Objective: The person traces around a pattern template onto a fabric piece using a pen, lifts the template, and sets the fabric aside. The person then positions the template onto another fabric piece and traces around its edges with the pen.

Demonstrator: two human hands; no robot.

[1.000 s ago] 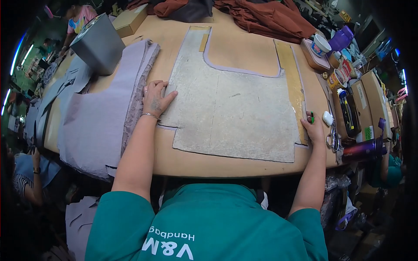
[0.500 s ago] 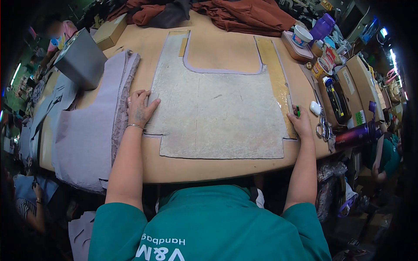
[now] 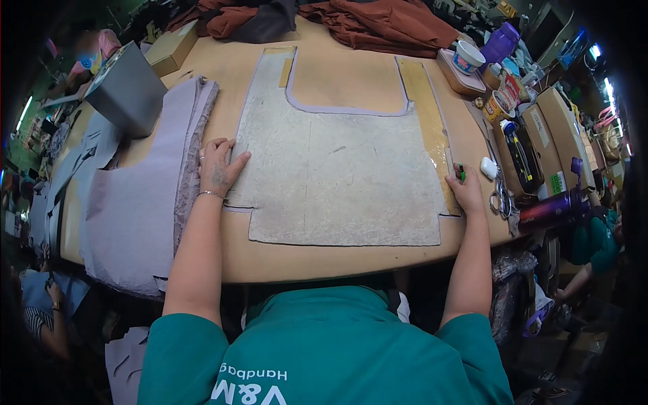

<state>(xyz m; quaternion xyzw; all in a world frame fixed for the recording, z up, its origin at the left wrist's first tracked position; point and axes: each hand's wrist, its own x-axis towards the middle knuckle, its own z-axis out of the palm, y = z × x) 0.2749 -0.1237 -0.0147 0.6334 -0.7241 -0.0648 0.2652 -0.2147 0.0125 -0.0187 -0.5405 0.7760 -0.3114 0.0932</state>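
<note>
A large worn grey pattern template (image 3: 351, 175), with strips of yellow tape (image 3: 432, 128) along its right side and upper arms, lies flat on the table. Thin lilac material shows under its edges, mainly around the U-shaped cutout. My left hand (image 3: 219, 169) rests on the template's left edge, thumb spread away from the fingers. At the right edge, my right hand (image 3: 467, 189) presses its thumb against the border; its curled fingers hold a slim green-and-black pen-like tool (image 3: 462, 174), mostly hidden. A thick stack of lilac fabric pieces (image 3: 135, 202) lies left of my left hand.
Scissors (image 3: 500, 198), a white case (image 3: 489, 167), an open box (image 3: 523, 158) with tools and a purple bottle (image 3: 553, 209) line the right side. A grey metal block (image 3: 126, 91) and a cardboard box (image 3: 172, 48) stand at left. Rust-brown fabric (image 3: 385, 25) lies at the back.
Both my hands and the template stay practically in place. At the far right, a co-worker in green has shifted, with the arm now reaching lower and to the left.
</note>
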